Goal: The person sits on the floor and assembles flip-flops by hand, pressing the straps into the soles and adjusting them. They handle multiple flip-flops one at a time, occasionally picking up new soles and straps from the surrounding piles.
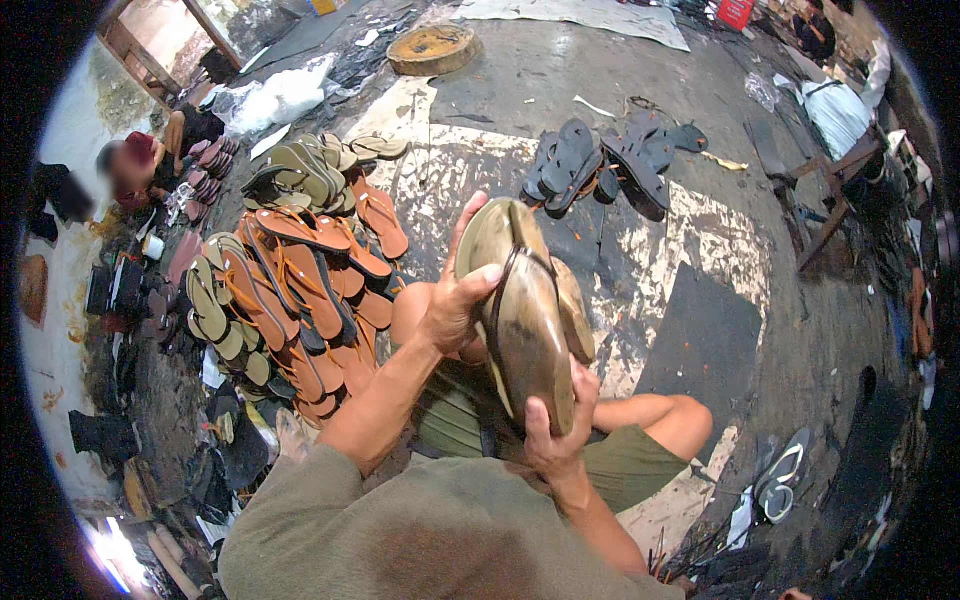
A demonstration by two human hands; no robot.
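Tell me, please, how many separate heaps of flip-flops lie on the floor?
2: an orange and olive heap to the person's left, and a smaller dark heap ahead to the right. The hands hold more sandals, and others may lie hidden in the clutter.

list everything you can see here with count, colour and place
held sandals: a few stacked, olive-tan with a dark strap, in both hands at centre
sandal pile: many, orange and olive, floor on the left
dark sandals: a small heap, black, floor ahead to the right
round disc: one, brown, floor at the top
white sack: one, upper left
seated person: one, far left beside more sandals
left hand: grips the stack's upper left edge
right hand: holds the stack from below
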